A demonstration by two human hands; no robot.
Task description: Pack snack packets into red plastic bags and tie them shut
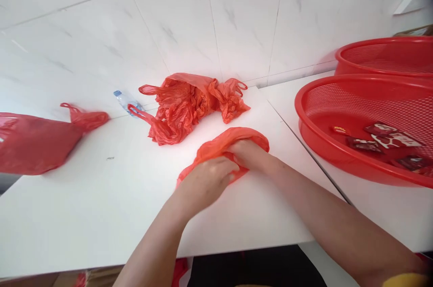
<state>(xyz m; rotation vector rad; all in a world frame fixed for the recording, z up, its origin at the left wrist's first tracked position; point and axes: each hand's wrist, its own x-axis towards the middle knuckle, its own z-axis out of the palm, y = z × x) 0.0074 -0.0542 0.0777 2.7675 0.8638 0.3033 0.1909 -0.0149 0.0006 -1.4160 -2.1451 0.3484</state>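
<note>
A thin red plastic bag point(233, 139) lies on the white table point(101, 205) just in front of me. My left hand point(206, 181) is curled over the bag's near end, fingers closed on the plastic. My right hand point(248, 154) reaches into or under the bag's far part, fingers pressed into it and partly hidden by the film. Both hands touch each other over the bag.
A heap of crumpled red bags point(186, 104) sits further back near the tiled wall, a small water bottle point(126, 101) beside it. A filled red bag point(37, 140) lies at the left edge. Two red mesh baskets point(341, 142) point(385, 54) stand right, the nearer holding dark snack packets point(389, 140).
</note>
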